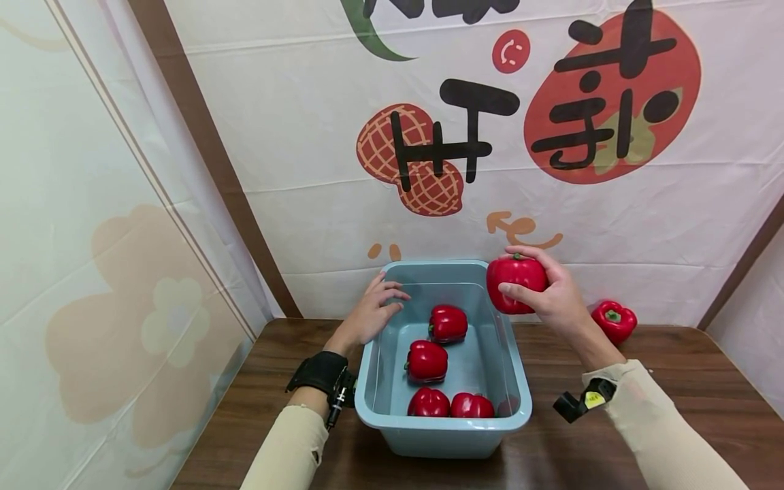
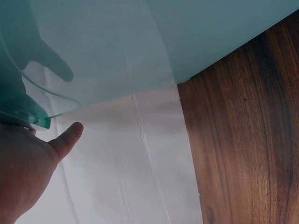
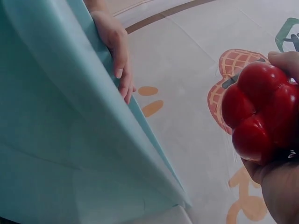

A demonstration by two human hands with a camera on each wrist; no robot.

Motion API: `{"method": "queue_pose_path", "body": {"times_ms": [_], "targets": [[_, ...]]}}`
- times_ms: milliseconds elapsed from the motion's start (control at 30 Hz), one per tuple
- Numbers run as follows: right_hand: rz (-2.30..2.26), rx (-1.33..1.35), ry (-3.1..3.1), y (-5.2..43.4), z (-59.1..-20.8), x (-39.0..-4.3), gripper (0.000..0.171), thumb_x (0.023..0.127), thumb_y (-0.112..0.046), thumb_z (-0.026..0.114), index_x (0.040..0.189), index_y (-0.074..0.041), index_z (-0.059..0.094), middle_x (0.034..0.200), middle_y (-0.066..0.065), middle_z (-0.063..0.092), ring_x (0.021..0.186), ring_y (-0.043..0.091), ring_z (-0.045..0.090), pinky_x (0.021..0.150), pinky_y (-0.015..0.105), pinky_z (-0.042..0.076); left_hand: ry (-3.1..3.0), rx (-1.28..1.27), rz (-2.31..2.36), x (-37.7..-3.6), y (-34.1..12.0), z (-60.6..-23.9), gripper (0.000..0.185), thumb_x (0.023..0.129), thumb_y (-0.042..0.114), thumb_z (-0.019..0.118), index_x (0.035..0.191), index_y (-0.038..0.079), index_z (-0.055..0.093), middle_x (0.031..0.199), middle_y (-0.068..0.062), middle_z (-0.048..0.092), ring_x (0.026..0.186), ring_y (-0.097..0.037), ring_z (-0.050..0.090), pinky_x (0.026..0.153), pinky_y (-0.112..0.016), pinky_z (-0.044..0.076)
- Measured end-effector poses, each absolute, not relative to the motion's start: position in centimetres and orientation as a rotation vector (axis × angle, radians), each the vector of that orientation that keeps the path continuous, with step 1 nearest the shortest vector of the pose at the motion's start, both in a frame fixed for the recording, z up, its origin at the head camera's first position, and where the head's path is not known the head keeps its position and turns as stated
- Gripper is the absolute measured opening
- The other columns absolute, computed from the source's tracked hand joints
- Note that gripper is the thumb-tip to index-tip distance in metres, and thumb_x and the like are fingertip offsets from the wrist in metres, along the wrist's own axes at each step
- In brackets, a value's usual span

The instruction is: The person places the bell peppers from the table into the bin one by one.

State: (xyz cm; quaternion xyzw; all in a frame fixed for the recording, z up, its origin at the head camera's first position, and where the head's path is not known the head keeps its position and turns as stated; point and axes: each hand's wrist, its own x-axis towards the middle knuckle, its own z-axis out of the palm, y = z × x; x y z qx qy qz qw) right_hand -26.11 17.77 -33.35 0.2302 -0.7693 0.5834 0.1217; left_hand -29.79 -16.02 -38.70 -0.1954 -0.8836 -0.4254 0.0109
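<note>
A light blue plastic tub (image 1: 442,423) stands on a dark wooden table (image 1: 643,435). Several red bell peppers lie inside it, one of them (image 1: 427,361) near the middle. My right hand (image 1: 553,294) grips another red pepper (image 1: 516,278) just above the tub's far right corner. The right wrist view shows that pepper (image 3: 259,116) close up in my right hand (image 3: 280,186). My left hand (image 1: 375,307) rests on the tub's far left rim, fingers stretched over the edge. In the left wrist view its palm and thumb (image 2: 65,137) sit beside the tub's (image 2: 210,37) wall.
One more red pepper (image 1: 614,320) lies on the table to the right of the tub, by the back wall. A printed cloth backdrop (image 1: 465,156) hangs right behind the table, and a side curtain (image 1: 92,272) closes the left. Bare tabletop (image 2: 247,140) shows on both sides of the tub.
</note>
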Motion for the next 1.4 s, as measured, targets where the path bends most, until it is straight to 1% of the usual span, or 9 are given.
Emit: {"method": "queue_pose_path", "body": {"times_ms": [233, 433, 600, 700, 833, 1067, 1233, 1400], "targets": [[1.701, 0.710, -2.243, 17.4, -33.1, -26.1, 0.069, 0.082, -0.005, 0.077, 0.143, -0.014, 0.047, 0.139, 0.007, 0.050, 0.123, 0.021, 0.045, 0.080, 0.026, 0.057, -2.756, -0.611, -1.341, -29.9, -16.1, -38.8, 0.027, 0.100, 0.016, 0.051, 0.118, 0.010, 0.071, 0.146, -0.011, 0.048, 0.153, -0.026, 0.004, 0.118, -0.063, 0.012], [1.714, 0.717, -2.256, 17.0, -32.7, -25.8, 0.068, 0.082, -0.005, 0.077, 0.143, -0.010, 0.046, 0.139, 0.010, 0.050, 0.123, 0.023, 0.045, 0.080, 0.027, 0.057, -2.758, -0.614, -1.330, -30.0, -16.1, -38.9, 0.027, 0.100, 0.016, 0.051, 0.117, 0.011, 0.071, 0.146, -0.010, 0.048, 0.153, -0.025, 0.004, 0.118, -0.063, 0.013], [1.713, 0.729, -2.278, 16.6, -32.5, -25.6, 0.068, 0.082, -0.006, 0.077, 0.142, -0.013, 0.048, 0.139, 0.009, 0.050, 0.123, 0.025, 0.045, 0.079, 0.028, 0.057, -2.759, -0.617, -1.323, -29.9, -16.1, -38.8, 0.027, 0.100, 0.016, 0.051, 0.117, 0.011, 0.071, 0.146, -0.009, 0.049, 0.153, -0.026, 0.005, 0.118, -0.063, 0.013], [1.715, 0.739, -2.283, 16.4, -32.6, -25.7, 0.066, 0.083, -0.009, 0.077, 0.142, -0.015, 0.048, 0.138, 0.007, 0.051, 0.123, 0.025, 0.045, 0.080, 0.029, 0.057, -2.764, -0.610, -1.318, -29.8, -16.1, -38.7, 0.027, 0.100, 0.016, 0.051, 0.118, 0.011, 0.071, 0.145, -0.009, 0.049, 0.153, -0.025, 0.005, 0.118, -0.062, 0.013], [1.752, 0.766, -2.283, 16.0, -32.8, -25.8, 0.064, 0.084, -0.009, 0.076, 0.142, -0.015, 0.049, 0.137, 0.005, 0.051, 0.123, 0.026, 0.045, 0.080, 0.031, 0.058, -2.771, -0.604, -1.316, -29.8, -16.1, -38.6, 0.027, 0.101, 0.017, 0.051, 0.117, 0.011, 0.071, 0.145, -0.009, 0.049, 0.153, -0.024, 0.006, 0.119, -0.061, 0.013], [1.810, 0.803, -2.301, 15.7, -33.0, -25.8, 0.066, 0.082, -0.007, 0.076, 0.142, -0.013, 0.047, 0.137, 0.008, 0.050, 0.123, 0.029, 0.046, 0.079, 0.033, 0.058, -2.770, -0.610, -1.329, -29.8, -16.1, -38.5, 0.027, 0.100, 0.016, 0.051, 0.117, 0.011, 0.071, 0.146, -0.011, 0.049, 0.153, -0.025, 0.005, 0.119, -0.060, 0.012], [1.810, 0.827, -2.319, 15.5, -33.2, -25.8, 0.067, 0.081, -0.006, 0.077, 0.140, -0.014, 0.048, 0.136, 0.008, 0.051, 0.123, 0.030, 0.046, 0.079, 0.035, 0.059, -2.767, -0.615, -1.323, -29.8, -16.1, -38.6, 0.027, 0.100, 0.016, 0.051, 0.117, 0.011, 0.071, 0.146, -0.010, 0.049, 0.153, -0.025, 0.005, 0.119, -0.060, 0.012], [1.818, 0.846, -2.352, 15.3, -33.5, -25.8, 0.068, 0.080, -0.009, 0.079, 0.140, -0.016, 0.049, 0.135, 0.007, 0.051, 0.123, 0.032, 0.046, 0.079, 0.037, 0.059, -2.763, -0.619, -1.317, -29.9, -16.1, -38.8, 0.027, 0.100, 0.016, 0.051, 0.117, 0.012, 0.072, 0.146, -0.011, 0.049, 0.153, -0.026, 0.006, 0.119, -0.061, 0.013]]}}
